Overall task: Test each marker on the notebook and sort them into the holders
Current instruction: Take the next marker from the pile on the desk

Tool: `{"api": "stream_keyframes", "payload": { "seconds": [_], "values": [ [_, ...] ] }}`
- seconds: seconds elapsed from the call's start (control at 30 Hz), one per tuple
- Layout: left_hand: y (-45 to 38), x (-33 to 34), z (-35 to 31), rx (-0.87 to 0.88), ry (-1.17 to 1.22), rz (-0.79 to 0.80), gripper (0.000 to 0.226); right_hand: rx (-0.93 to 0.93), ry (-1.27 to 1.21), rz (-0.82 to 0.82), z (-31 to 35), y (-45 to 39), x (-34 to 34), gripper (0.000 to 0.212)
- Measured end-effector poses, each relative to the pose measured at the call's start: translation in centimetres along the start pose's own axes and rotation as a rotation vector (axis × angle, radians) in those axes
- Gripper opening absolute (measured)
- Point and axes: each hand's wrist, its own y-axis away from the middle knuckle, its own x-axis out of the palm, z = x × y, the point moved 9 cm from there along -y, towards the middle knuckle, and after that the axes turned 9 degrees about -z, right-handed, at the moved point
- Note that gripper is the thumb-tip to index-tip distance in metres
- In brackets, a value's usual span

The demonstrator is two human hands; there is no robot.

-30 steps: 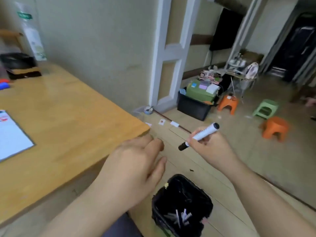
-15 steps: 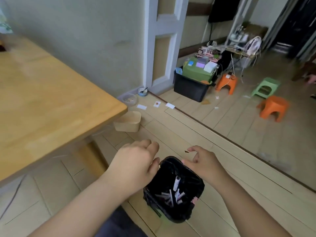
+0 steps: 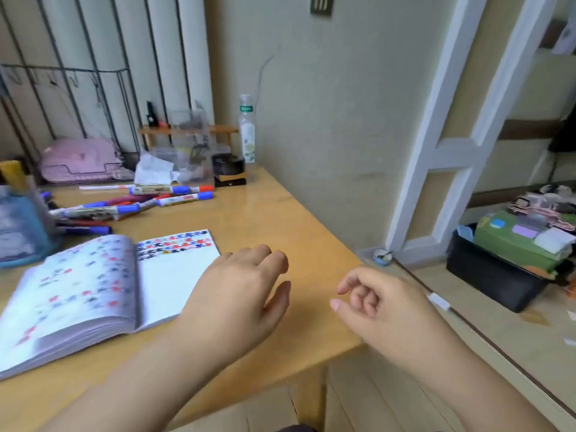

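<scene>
Hovering empty over table (image 3: 265,219), left hand (image 3: 237,294) relaxed, right hand (image 3: 383,307) loosely curled, marker (image 3: 184,199) labels unreadable

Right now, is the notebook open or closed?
Open. The notebook lies spread flat on the table, both pages showing, covered with red, blue and black marker marks.

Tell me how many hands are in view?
2. The left hand is at the right edge of the open notebook, over the table; the right hand is above its right edge, loosely curled, holding nothing.
</scene>
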Motion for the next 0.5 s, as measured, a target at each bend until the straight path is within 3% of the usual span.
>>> {"api": "stream_keyframes", "payload": {
  "seconds": [0.33, 0.5],
  "values": [
    [2.9, -6.0, 17.5, -0.269, -0.296, 0.014, 0.011, -0.227, -0.061, 0.297, 10.3, -9.1, 16.6, 0.006],
    [4.3, -5.3, 23.9, -0.368, -0.331, 0.025, 0.030, -0.255, -0.016, 0.349, 12.2, -12.7, 22.5, 0.004]
  ]
}}
